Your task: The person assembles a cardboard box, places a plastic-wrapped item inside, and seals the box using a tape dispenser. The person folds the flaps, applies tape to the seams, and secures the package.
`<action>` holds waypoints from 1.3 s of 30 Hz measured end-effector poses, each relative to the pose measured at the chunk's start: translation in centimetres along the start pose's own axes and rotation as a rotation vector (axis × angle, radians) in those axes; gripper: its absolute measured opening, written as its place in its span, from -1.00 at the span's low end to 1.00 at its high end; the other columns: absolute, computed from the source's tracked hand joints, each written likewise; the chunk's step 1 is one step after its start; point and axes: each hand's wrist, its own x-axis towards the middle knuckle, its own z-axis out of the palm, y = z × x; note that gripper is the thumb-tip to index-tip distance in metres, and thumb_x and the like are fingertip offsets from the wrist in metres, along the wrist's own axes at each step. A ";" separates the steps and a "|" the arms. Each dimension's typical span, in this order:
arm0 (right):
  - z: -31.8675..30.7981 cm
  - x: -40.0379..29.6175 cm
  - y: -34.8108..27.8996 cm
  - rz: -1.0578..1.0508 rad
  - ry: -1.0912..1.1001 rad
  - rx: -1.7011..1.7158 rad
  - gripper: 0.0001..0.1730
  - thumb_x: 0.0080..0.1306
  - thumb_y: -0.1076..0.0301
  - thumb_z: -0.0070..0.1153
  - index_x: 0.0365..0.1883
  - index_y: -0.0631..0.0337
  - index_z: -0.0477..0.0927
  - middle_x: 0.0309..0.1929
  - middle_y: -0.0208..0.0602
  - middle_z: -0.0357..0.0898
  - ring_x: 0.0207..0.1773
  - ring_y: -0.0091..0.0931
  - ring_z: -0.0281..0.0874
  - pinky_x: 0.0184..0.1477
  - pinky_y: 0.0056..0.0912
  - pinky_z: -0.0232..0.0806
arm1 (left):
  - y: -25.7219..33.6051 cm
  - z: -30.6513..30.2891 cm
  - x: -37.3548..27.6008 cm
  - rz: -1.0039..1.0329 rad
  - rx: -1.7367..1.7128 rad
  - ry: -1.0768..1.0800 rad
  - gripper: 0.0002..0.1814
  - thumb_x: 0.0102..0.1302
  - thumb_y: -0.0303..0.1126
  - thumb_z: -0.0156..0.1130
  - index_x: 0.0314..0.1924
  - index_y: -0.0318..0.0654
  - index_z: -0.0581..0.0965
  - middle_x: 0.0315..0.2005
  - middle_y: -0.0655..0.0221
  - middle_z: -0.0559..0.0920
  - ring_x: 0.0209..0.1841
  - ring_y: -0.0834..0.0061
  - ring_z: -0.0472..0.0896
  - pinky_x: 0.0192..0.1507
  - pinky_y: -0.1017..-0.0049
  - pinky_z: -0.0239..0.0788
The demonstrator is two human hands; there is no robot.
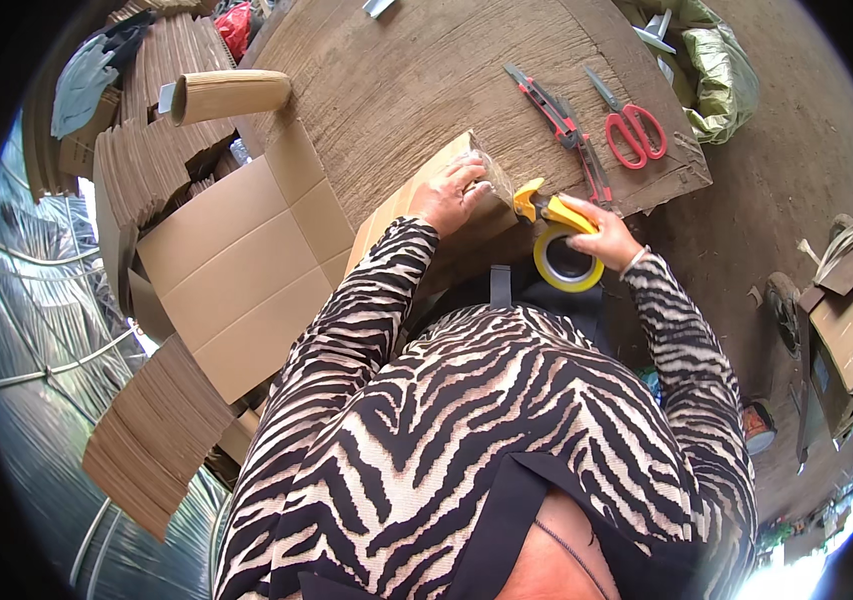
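A cardboard box [404, 184] rests on the near edge of the wooden table, set at a slant. My left hand [450, 193] presses on its right end, where shiny clear tape [497, 176] covers the corner. In my right hand [606, 238] is a yellow tape dispenser [567, 215], gripped by its handle. A roll of clear tape with a yellow rim [570, 279] hangs on it below my fingers. The dispenser's head is just to the right of the box's taped end. Whether a strip of tape runs between them I cannot tell.
Utility knives [557, 116] and red-handled scissors [632, 131] lie on the wooden table [426, 67] beyond my right hand. Flat cardboard [246, 262] overhangs at left, near a rolled cardboard piece [235, 94] and stacked cardboard [141, 180]. A green woven sack [719, 75] stands at the right corner.
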 end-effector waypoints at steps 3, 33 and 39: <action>1.3 -3.2 -1.4 0.111 0.034 -0.126 -0.17 0.08 0.63 0.21 0.39 0.27 0.32 0.38 -0.23 0.35 0.38 -0.51 0.29 0.40 -0.46 0.08 | -0.2 0.2 0.1 0.048 -0.013 0.054 -0.76 0.35 -0.25 0.21 -0.05 -0.16 0.61 0.10 0.32 0.61 0.17 0.28 0.54 0.18 0.37 0.41; 20.1 -3.3 1.4 0.380 0.700 -0.302 -0.19 0.12 0.43 0.30 0.36 0.34 0.33 0.14 -0.17 0.54 0.08 -0.49 0.54 0.14 -0.49 0.37 | -8.6 -0.6 -7.2 0.204 -0.189 -0.042 -0.29 0.33 -0.07 0.22 0.33 -0.36 0.30 0.37 -0.05 0.27 0.44 0.09 0.19 0.44 0.24 0.03; 21.8 2.4 3.5 -0.010 1.351 0.189 -0.26 0.24 0.51 0.19 0.39 0.37 0.23 0.12 -0.20 0.51 0.07 -0.49 0.50 0.14 -0.46 0.32 | -14.3 -2.1 -9.8 0.111 -0.605 -0.126 -0.50 0.44 -0.01 0.03 0.09 -0.30 0.56 0.12 0.08 0.58 0.21 0.17 0.51 0.26 0.34 0.31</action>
